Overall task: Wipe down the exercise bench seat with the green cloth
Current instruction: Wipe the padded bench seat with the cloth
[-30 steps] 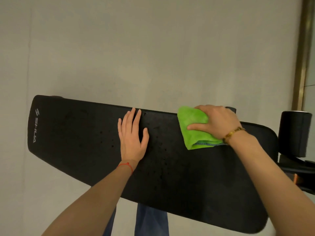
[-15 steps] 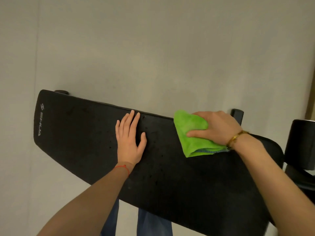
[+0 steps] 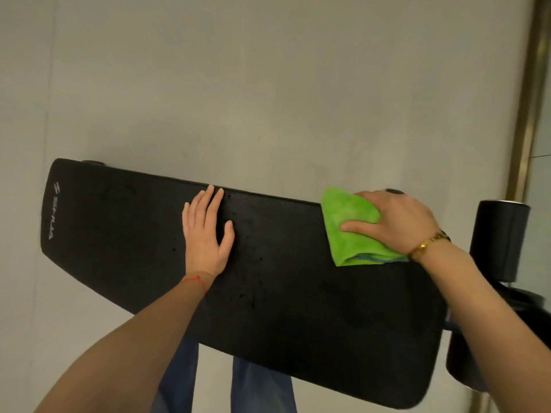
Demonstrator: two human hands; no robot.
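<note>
The long black exercise bench seat stretches across the view, with white lettering at its left end and small dark specks near its middle. My left hand lies flat on the pad near its far edge, fingers spread and holding nothing. My right hand presses the folded green cloth onto the pad at the far right edge. A blue layer shows at the cloth's lower fold.
A black cylindrical roller pad and black frame parts stand right of the bench. Grey floor lies beyond the bench, with a brass-coloured strip at the far right. My legs in blue jeans show below the pad.
My right hand and the green cloth have shifted to the right along the pad's far edge. My left hand has stayed flat in the same place on the pad.
</note>
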